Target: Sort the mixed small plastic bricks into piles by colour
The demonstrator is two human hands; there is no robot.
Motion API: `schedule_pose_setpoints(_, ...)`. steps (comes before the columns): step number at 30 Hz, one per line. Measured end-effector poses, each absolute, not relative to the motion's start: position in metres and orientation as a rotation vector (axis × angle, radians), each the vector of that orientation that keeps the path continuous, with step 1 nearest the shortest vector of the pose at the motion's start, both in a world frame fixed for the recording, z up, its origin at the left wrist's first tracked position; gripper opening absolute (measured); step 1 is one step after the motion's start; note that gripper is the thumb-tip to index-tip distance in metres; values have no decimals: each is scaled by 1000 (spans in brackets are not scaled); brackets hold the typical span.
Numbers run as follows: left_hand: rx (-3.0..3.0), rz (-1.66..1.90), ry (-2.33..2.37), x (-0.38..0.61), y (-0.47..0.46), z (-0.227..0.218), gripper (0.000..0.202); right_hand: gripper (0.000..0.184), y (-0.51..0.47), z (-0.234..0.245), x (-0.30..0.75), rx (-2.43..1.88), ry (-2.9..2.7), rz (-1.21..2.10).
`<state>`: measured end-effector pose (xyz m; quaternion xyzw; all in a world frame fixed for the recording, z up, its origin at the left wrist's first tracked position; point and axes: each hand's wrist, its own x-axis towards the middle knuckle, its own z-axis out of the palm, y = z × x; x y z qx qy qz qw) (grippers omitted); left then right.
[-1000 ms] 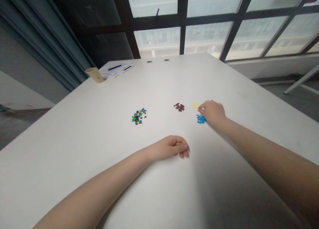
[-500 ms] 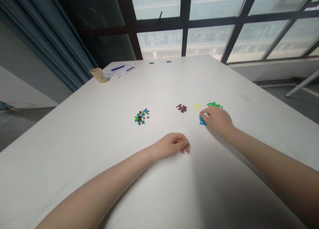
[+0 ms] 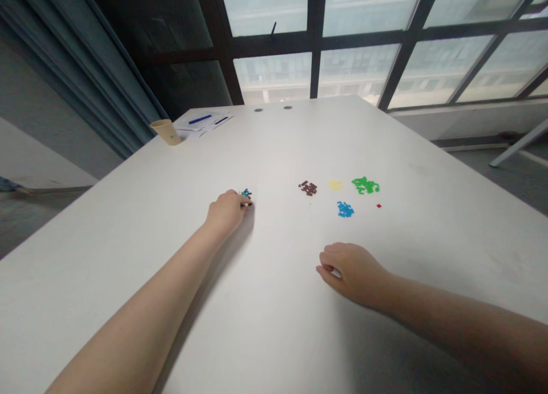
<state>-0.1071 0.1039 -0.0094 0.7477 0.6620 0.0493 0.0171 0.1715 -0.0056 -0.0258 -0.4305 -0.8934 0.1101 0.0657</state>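
Left hand [image 3: 226, 212] — at the mixed pieces [image 3: 245, 194], grasp unclear. Right hand [image 3: 353, 274] — curled, empty. Next move calls for a clean pinch.

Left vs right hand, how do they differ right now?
The left hand reaches farther up the table, while the right hand sits nearer the camera. The left is at the mixed pieces; the right is touching no pieces. The right is loosely curled; the left's grip is hard to see. Both are bare and low over the white table.
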Motion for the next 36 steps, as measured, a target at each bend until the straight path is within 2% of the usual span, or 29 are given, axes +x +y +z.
schedule_pose_setpoints(12,2328,257,2009,-112,113,-25,23,22,-4,-26,173,-1262,-2720,396)
schedule_pose_setpoints(18,2311,346,2021,-98,105,-10,22,22,-4,-26,173,-1253,-2724,368)
schedule_pose_setpoints(23,2235,536,1591,-58,75,8,18,22,-5,-27,174,-1258,-2737,333)
schedule_pose_setpoints(28,1680,536,1070,-18,41,-6,20,21,-5,-28,174,-1267,-2722,345)
schedule_pose_setpoints(36,1416,635,1015,-7,29,-21,20,19,-4,-28,173,-1270,-2731,361)
